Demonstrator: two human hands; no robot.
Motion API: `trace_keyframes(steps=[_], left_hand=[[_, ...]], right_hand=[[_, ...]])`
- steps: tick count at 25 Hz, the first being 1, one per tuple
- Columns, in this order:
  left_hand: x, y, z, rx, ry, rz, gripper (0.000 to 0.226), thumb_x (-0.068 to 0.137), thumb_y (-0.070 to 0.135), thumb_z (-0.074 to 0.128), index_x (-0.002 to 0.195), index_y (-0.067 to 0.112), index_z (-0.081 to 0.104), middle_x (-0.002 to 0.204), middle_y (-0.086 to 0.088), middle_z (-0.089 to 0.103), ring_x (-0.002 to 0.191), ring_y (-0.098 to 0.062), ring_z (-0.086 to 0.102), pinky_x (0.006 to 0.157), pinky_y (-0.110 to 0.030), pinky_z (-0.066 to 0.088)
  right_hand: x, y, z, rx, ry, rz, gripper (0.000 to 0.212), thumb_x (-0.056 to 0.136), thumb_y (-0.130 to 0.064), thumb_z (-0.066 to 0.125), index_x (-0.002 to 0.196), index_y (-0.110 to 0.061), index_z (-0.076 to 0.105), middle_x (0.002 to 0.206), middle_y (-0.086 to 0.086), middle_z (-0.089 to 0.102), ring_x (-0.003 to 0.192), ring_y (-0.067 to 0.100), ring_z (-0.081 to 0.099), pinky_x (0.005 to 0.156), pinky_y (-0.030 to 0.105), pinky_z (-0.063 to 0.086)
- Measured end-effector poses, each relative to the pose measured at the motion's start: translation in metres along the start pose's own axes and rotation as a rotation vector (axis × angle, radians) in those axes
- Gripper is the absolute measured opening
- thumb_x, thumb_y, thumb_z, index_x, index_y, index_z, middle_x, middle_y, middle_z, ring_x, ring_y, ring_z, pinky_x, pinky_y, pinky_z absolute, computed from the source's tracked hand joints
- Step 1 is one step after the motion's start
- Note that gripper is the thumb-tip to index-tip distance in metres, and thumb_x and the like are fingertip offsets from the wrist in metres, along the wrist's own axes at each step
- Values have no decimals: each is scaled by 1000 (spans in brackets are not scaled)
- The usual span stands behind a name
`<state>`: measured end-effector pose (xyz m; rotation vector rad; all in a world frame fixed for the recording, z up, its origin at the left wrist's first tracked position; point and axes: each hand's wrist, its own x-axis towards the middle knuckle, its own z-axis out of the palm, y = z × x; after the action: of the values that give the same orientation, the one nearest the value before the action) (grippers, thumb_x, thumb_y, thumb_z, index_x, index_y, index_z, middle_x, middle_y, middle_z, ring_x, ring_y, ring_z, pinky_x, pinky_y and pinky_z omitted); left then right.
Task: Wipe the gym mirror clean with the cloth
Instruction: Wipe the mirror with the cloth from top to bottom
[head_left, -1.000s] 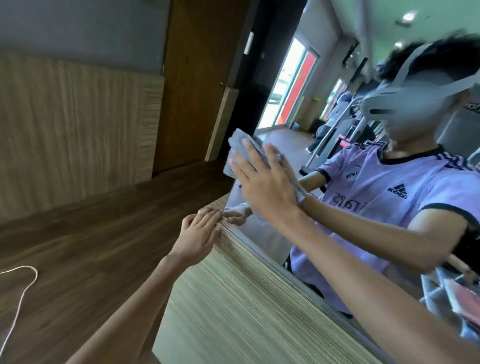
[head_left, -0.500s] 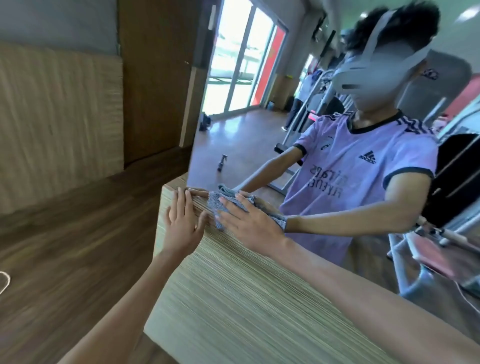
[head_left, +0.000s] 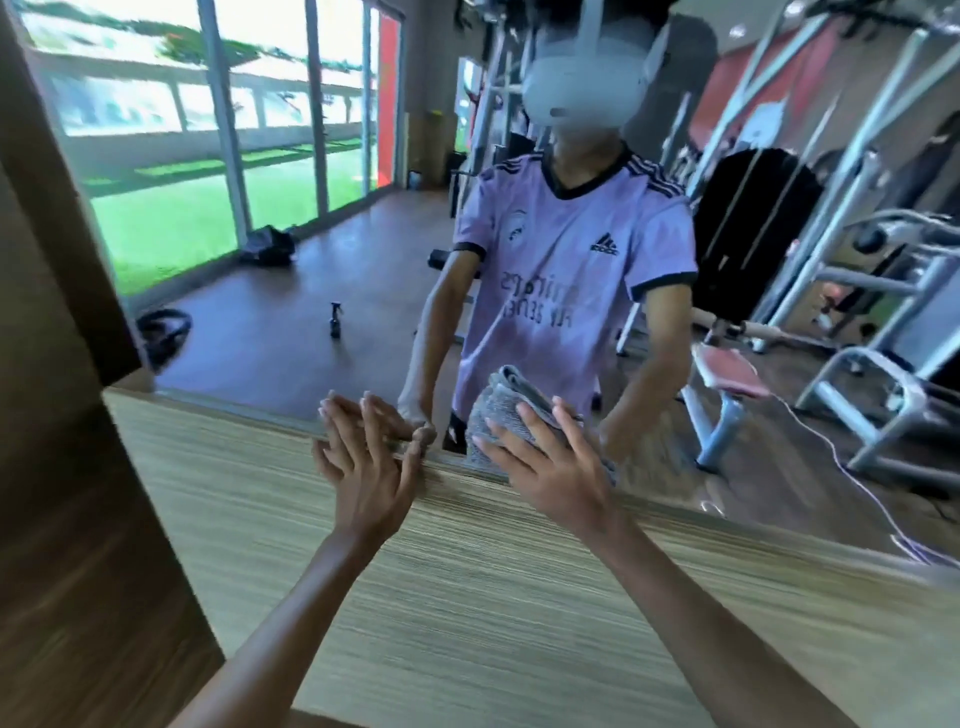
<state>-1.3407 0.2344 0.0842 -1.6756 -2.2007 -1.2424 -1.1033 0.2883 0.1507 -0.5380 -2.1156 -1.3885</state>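
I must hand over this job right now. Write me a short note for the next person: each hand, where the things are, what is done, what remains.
Left hand: open, flat on the wooden panel at the lower edge of the mirror.
Right hand: open, pressing the grey cloth against the mirror near its bottom edge.
Done: wiping is under way; which areas are clean cannot be told.
Left: probably the glass above and beside the cloth. A spray bottle shows in the reflection, on the floor.
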Motion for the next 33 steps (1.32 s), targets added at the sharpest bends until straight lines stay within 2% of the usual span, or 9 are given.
trace_keyframes(steps=[4,8,12,16,19,24,29,31,33], left_hand=[[-14,78,26,129,84,356,78,100,57,27,159,18,-7,157,-39,-1,150,-37,-17,118,-56,-4],[-24,156,57,210,134,746,68,99,49,35,157,17,18,160,-27,2,152,-39,-7,116,-61,1],[-39,227,81,292,189,997,63,99,41,43,156,20,25,160,-25,12,150,-43,9,112,-66,16],[-49,284,99,301,219,1098,66,99,42,46,158,23,23,159,-25,18,147,-44,17,113,-68,13],[-54,306,107,324,257,1129,65,97,42,50,156,23,31,159,-25,19,147,-43,16,112,-68,15],[-67,333,120,297,257,1198,61,95,36,51,153,25,37,161,-20,20,148,-38,14,112,-68,19],[-69,333,120,293,266,1200,65,93,37,51,154,26,34,160,-19,19,149,-36,12,113,-66,18],[-70,331,119,288,245,1187,69,92,36,52,156,25,29,162,-18,15,151,-36,8,115,-65,14],[-71,324,117,282,224,1131,75,90,35,56,156,23,26,163,-20,12,153,-35,6,116,-63,12]], right_hand=[[-79,44,-22,19,50,364,42,97,-26,47,138,-32,53,143,-4,50,141,31,32,119,51,24],[-133,75,-36,68,133,895,38,104,-28,30,136,-21,50,150,8,37,145,42,20,120,53,15],[-161,104,-44,94,278,1347,46,105,-25,22,144,-9,40,152,21,34,139,51,29,121,49,17],[-194,141,-52,44,487,1685,48,102,-16,28,145,4,37,154,27,31,143,41,27,119,49,20],[-235,175,-57,-5,576,1802,50,100,-13,29,145,8,36,153,29,31,143,41,29,119,46,20],[-271,210,-66,-65,649,1962,49,97,-4,35,143,12,39,149,32,37,138,46,36,115,15,8],[-253,209,-72,61,705,2074,56,90,-6,34,144,10,37,151,29,35,142,44,32,117,38,17],[-247,200,-75,146,713,2044,58,88,-2,37,145,10,35,153,29,31,144,42,27,120,33,12],[-242,189,-83,242,700,1952,58,90,0,38,147,7,32,156,25,28,146,38,24,123,43,14]])
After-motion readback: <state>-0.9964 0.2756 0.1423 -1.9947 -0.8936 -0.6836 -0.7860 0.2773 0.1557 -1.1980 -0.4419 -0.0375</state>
